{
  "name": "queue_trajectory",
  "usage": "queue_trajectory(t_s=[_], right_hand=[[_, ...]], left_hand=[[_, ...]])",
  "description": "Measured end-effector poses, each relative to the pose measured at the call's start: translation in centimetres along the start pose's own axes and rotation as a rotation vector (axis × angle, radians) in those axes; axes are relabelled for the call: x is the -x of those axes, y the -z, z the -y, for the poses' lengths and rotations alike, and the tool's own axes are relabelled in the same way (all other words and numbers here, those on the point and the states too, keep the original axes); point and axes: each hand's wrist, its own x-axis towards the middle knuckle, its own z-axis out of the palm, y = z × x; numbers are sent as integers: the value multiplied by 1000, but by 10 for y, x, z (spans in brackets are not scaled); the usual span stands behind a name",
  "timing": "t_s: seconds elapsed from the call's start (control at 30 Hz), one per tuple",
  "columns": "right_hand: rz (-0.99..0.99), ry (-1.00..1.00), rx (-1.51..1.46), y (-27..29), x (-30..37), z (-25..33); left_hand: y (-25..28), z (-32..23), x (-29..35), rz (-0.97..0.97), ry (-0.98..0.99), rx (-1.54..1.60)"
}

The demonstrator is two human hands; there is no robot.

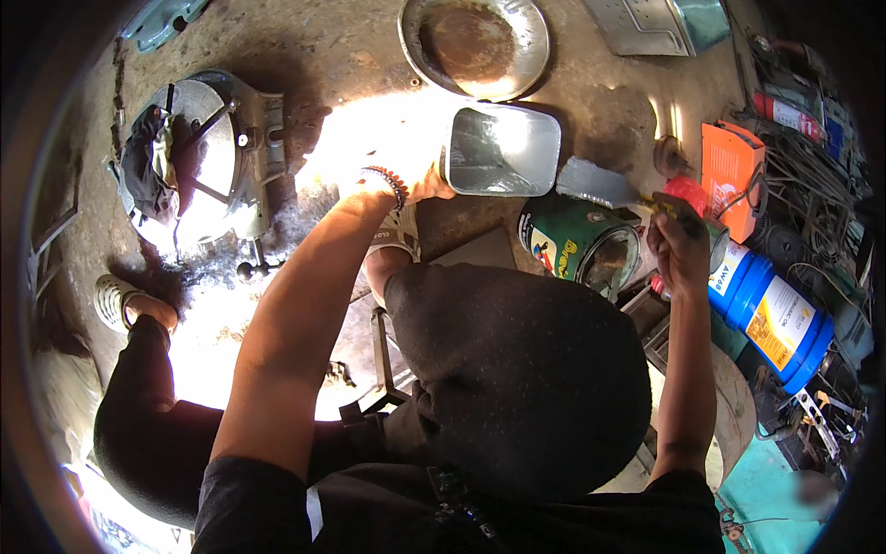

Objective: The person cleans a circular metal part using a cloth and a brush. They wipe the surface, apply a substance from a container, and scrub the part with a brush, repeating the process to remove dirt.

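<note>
My left hand (428, 181), with a beaded bracelet at the wrist, grips the near left side of a rectangular open metal container (503, 152). Its smooth grey inside faces up and catches the light. To its right, my right hand (683, 242) is closed round the handle of what looks like a paintbrush (598, 183), its broad grey head pointing left toward the container but apart from it. Under the brush stands a green can (563, 226) with a dark open mouth. My right fingertips are partly in shadow.
A round metal pan (531, 46) lies beyond the container. At left stands a round metal machine (208, 152) with a dark cloth (148, 166) on it. On the right are an orange box (731, 180), a blue bucket (771, 309) and tangled cables (817, 198).
</note>
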Motion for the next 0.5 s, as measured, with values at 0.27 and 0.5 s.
queue_trajectory(t_s=[0.27,0.5], right_hand=[[-92,24,4,-48,-60,-31],[-164,167,242,-29,-47,-34]], left_hand=[[-5,2,1,-35,44,30],[-5,-7,-3,-66,44,49]])
